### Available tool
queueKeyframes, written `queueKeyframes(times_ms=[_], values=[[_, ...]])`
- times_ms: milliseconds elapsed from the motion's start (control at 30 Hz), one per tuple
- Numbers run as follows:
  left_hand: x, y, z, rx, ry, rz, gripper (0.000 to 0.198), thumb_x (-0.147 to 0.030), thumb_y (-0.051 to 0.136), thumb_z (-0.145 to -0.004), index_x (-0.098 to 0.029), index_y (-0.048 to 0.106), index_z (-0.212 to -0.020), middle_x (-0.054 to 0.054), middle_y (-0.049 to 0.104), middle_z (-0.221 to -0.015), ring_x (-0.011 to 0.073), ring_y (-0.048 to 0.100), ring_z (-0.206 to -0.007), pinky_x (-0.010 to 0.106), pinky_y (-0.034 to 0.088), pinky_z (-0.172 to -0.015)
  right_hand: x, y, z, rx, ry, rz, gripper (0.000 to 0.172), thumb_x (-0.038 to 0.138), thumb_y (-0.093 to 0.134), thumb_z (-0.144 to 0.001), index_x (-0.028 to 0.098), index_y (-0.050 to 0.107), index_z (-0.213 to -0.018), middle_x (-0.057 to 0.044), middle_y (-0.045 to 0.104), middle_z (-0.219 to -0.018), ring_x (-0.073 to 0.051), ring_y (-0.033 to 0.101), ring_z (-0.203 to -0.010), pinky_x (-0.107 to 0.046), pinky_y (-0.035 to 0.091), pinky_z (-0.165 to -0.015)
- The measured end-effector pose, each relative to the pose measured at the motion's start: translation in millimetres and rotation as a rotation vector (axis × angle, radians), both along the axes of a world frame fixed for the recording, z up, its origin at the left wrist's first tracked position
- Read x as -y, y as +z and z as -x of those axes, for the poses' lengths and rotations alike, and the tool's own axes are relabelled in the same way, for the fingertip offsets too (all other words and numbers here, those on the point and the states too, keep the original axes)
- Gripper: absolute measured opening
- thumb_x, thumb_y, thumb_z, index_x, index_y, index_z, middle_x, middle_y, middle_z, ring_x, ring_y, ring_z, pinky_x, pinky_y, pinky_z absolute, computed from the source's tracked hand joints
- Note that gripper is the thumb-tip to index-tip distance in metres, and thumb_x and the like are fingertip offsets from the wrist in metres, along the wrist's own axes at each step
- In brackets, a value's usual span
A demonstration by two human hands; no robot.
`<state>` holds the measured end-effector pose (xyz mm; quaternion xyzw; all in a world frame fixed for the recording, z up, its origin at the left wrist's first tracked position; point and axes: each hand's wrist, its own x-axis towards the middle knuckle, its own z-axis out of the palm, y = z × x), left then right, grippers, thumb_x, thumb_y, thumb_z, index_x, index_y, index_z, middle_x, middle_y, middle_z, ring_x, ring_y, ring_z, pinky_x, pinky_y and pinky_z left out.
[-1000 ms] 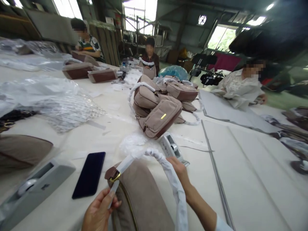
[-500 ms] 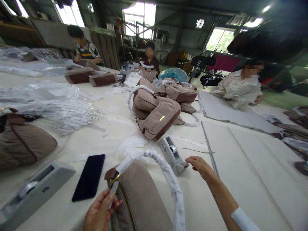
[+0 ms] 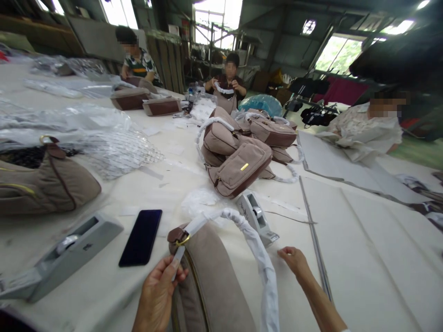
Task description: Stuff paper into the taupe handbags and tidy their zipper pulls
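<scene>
A taupe handbag (image 3: 218,276) lies right in front of me, its handle (image 3: 265,258) wrapped in white paper. My left hand (image 3: 161,281) pinches a pale wrapped strip (image 3: 178,260) between thumb and fingers, just below the bag's gold ring (image 3: 183,240) and brown leather tab. The strip's lower end is partly covered by my fingers. My right hand (image 3: 294,260) is closed in a pinch over the table, a little in front of the cutting end of a grey tape dispenser (image 3: 258,219). Whatever its fingertips hold is too small to make out.
A black phone (image 3: 140,237) and a second tape dispenser (image 3: 72,253) lie at left, near another taupe bag (image 3: 65,182) and clear plastic (image 3: 117,152). Several bags (image 3: 242,166) are heaped ahead. White sheets (image 3: 374,249) cover the right side. Three people work around the table.
My right hand has drawn back from the tape dispenser's cutting end toward me. My left hand keeps its pinch on the strip. The whole view has swung somewhat left.
</scene>
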<state>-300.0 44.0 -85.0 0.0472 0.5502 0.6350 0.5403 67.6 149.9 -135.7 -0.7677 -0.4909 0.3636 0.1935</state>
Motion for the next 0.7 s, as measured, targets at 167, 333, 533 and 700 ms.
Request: queueKeyframes(times_ms=[167, 333, 533, 700], values=[[2, 1.2, -4, 0.001, -0.010, -0.041, 0.034, -0.038, 0.080, -0.058, -0.015, 0.061, -0.074, -0.004, 0.058, -0.056, 0.0099, 0.054, -0.057, 0.022, 0.049, -0.062, 19, 22.9, 4, 0.099, 0.037, -0.063, 0.043, 0.060, 0.055, -0.059, 0.020, 0.064, -0.068, -0.007, 0.067, -0.075, -0.026, 0.059, -0.075, -0.033, 0.044, -0.067], [2, 5.8, -9, -0.052, 0.002, -0.090, 0.027, -0.037, 0.072, -0.068, -0.015, 0.057, -0.073, -0.004, 0.057, -0.056, 0.0085, 0.049, -0.053, 0.023, 0.045, -0.063, 11, 67.4, 92, -0.165, 0.492, -0.042, 0.034, 0.054, 0.061, -0.065, 0.021, 0.063, -0.064, -0.004, 0.065, -0.067, -0.022, 0.059, -0.066, -0.029, 0.046, -0.063], [6, 9.3, -13, -0.134, 0.019, -0.102, 0.027, -0.039, 0.068, -0.073, -0.015, 0.057, -0.074, -0.003, 0.055, -0.057, 0.0094, 0.049, -0.054, 0.021, 0.039, -0.057, 8, 114.9, 217, -0.490, 0.978, -0.029, 0.033, 0.047, 0.058, -0.079, 0.016, 0.059, -0.068, -0.001, 0.058, -0.065, -0.015, 0.051, -0.066, -0.025, 0.041, -0.063], [6, 14.8, -11, -0.138, 0.022, -0.104, 0.026, -0.038, 0.068, -0.073, -0.013, 0.058, -0.072, -0.001, 0.056, -0.064, 0.0096, 0.047, -0.056, 0.021, 0.039, -0.056, 5, 121.2, 257, -0.594, 1.072, 0.059, 0.031, 0.042, 0.060, -0.079, 0.016, 0.062, -0.064, -0.002, 0.063, -0.064, -0.014, 0.053, -0.062, -0.023, 0.039, -0.059]])
